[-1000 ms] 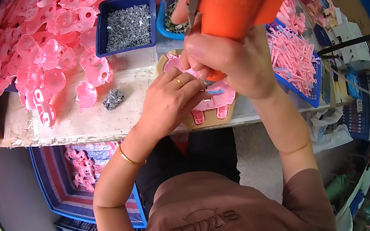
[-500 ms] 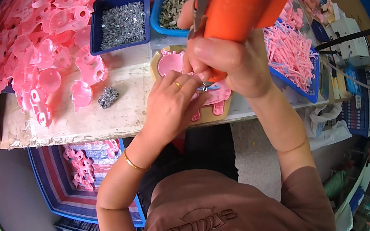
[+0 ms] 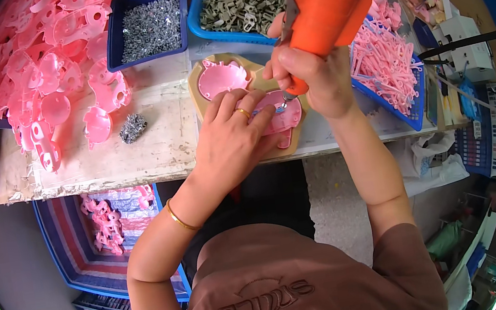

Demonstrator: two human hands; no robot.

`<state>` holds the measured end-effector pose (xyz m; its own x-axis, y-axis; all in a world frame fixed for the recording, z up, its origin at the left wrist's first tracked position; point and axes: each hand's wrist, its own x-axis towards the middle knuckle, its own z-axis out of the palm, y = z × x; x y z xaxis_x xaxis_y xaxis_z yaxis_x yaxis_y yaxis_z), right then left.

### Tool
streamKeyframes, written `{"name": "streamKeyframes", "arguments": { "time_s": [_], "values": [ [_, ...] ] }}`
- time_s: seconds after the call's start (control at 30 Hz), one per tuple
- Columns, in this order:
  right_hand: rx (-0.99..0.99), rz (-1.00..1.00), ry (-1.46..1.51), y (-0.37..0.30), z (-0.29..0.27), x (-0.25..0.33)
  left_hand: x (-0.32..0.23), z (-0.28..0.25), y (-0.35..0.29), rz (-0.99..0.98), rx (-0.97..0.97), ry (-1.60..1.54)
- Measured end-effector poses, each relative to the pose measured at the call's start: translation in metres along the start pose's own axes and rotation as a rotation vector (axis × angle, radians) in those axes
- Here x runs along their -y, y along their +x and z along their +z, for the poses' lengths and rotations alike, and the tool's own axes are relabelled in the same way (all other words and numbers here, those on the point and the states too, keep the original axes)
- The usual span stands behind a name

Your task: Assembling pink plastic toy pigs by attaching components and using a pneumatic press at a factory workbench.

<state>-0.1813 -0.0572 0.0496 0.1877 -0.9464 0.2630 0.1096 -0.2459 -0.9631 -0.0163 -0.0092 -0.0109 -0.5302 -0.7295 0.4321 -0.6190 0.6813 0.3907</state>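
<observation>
Plainly, in the head view, the right hand (image 3: pixel 316 79) has its fingers wrapped around an orange power screwdriver (image 3: pixel 326 14), which slants down and to the left. Its metal bit points at a pink shell (image 3: pixel 293 114) set in a tan holder (image 3: pixel 201 101) near the front edge of the desk (image 3: pixel 162 151); whether the bit touches is too small to tell. The left hand (image 3: pixel 231 125) lies over the shell from the left, fingers stretched out and resting on it, one fingertip just beside the bit; whether they pinch anything underneath, I cannot tell. Farther back in the same holder sits a rounded pink cup (image 3: pixel 221 77). Behind stand a dark blue tray (image 3: pixel 184 15) of small screws and a light blue tray (image 3: pixel 196 17) of metal clips. To the left are a small clump of screws (image 3: pixel 132 128) and a heap of pink shells (image 3: pixel 54 109); to the right, a blue basket (image 3: pixel 420 102) holds thin pink sticks (image 3: pixel 381 66).
</observation>
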Motion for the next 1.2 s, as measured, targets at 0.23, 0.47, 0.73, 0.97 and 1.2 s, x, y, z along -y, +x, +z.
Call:
{"name": "streamKeyframes", "arguments": {
  "time_s": [0.23, 0.47, 0.73, 0.97, 1.2],
  "values": [
    [-0.008, -0.032, 0.002, -0.003, 0.001, -0.003, 0.002, 0.005, -0.002, 0.019, -0.012, 0.044],
    [-0.096, -0.077, -0.084, -0.009, 0.004, -0.006, 0.001, 0.006, -0.001, 0.009, 0.005, 0.063],
    [-0.115, -0.146, -0.104, -0.01, 0.003, -0.014, 0.002, 0.009, -0.002, 0.004, -0.014, 0.033],
    [0.009, -0.112, -0.145, 0.011, 0.025, 0.021, -0.005, 0.001, -0.011, 0.006, -0.073, 0.069],
    [0.075, -0.772, -0.38, 0.065, 0.045, 0.067, -0.008, -0.011, -0.037, 0.045, -0.229, 0.001]
  ]
}}
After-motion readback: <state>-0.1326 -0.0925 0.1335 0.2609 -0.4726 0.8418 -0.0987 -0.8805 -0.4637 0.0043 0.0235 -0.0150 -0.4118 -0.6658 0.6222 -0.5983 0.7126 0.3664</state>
